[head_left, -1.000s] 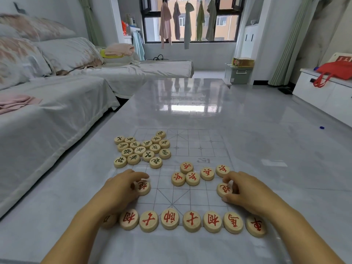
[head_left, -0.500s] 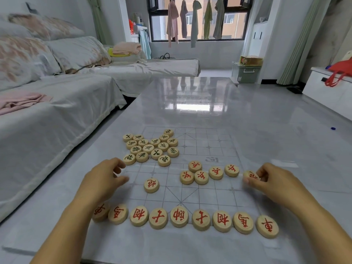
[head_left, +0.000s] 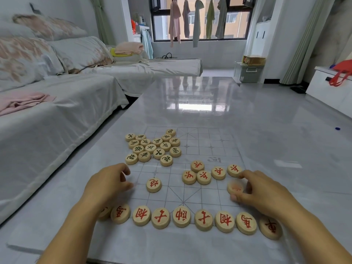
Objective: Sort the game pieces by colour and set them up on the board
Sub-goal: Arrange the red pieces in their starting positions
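Note:
A clear grid board (head_left: 209, 141) lies on a glossy grey table (head_left: 276, 141). Wooden discs with red characters form a row (head_left: 181, 216) along the board's near edge. Several red discs (head_left: 203, 177) cluster mid-right, and a single red disc (head_left: 154, 185) lies mid-left. Green-lettered discs (head_left: 158, 153) are bunched at the board's far left. My right hand (head_left: 266, 193) pinches a blurred red disc (head_left: 235, 187) between thumb and forefinger, just below the rightmost disc of the cluster. My left hand (head_left: 106, 185) hovers left of the single red disc, fingers loosely curled and holding nothing.
A sofa (head_left: 57, 121) covered in white cloth runs along the table's left side. A white cabinet (head_left: 327, 88) with a red bag stands at the far right. A small blue object (head_left: 337, 128) lies far right.
My right hand has carried its red disc leftward and nearer, from beside the cluster's right end to below it. My left hand stays left of the single red disc.

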